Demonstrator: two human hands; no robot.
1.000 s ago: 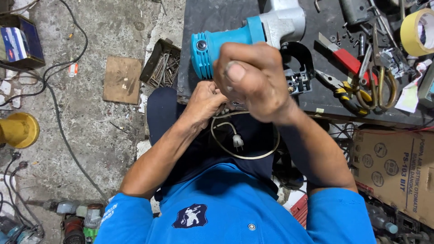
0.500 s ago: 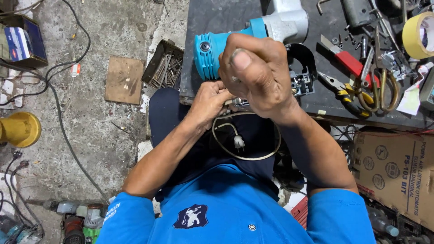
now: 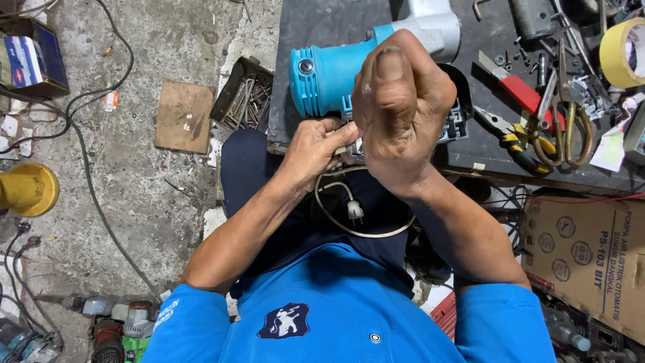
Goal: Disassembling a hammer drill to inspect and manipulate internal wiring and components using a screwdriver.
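A blue and grey power tool (image 3: pixel 329 77) lies on the front edge of a dark workbench (image 3: pixel 322 27). My left hand (image 3: pixel 312 151) pinches a small pale part at the tool's black handle (image 3: pixel 459 121). My right hand (image 3: pixel 403 107) is curled into a fist just above that handle, thumb uppermost. Whatever it grips is hidden. The tool's white cord and plug (image 3: pixel 353 212) loop down over my lap.
Red-handled pliers (image 3: pixel 517 91), scissors (image 3: pixel 571 128), yellow-handled cutters (image 3: pixel 510 134) and a tape roll (image 3: pixel 621 50) lie on the bench at right. On the concrete floor are a tray of nails (image 3: pixel 242 97), a wood scrap (image 3: pixel 183 115), a yellow object (image 3: pixel 27 189), cables and a cardboard box (image 3: pixel 591 262).
My right fist has shifted slightly right and turned over the handle. My left hand stays at the tool's base, fingers working. The tool has barely moved.
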